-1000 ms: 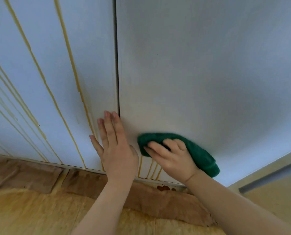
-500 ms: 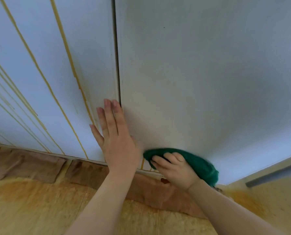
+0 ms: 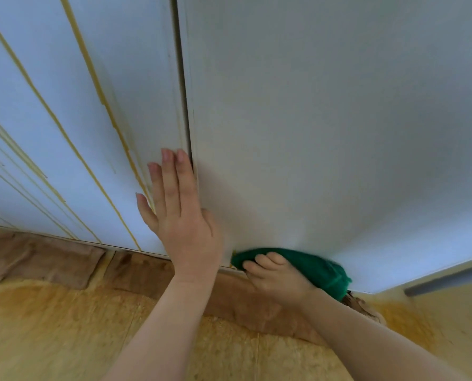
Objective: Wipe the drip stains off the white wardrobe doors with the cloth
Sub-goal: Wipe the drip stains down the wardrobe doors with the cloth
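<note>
Fingers (image 3: 268, 259) of the right hand (image 3: 277, 280) curled over the green cloth (image 3: 316, 266), pressing it to the right door's (image 3: 325, 133) bottom edge, likely chasing the last drip ends. Left hand (image 3: 184, 218) lay flat, fingers straight, beside the door gap, seemingly as a brace. Yellow drip stains (image 3: 98, 88) streaked the left door (image 3: 136, 78), unwiped.

**Down at floor level**

We're looking at a floor (image 3: 64, 339) of pale, flecked board with thin panel seams. Along its far edge we see brown sheets (image 3: 37, 259) lying flat, creased and darker in patches. Over on the right, an orange-yellow blotch (image 3: 405, 317) spreads across the floor, and a crumpled brown scrap (image 3: 364, 306) sits just beside it. Above them a grey strip (image 3: 446, 279) slants up to the right.
</note>
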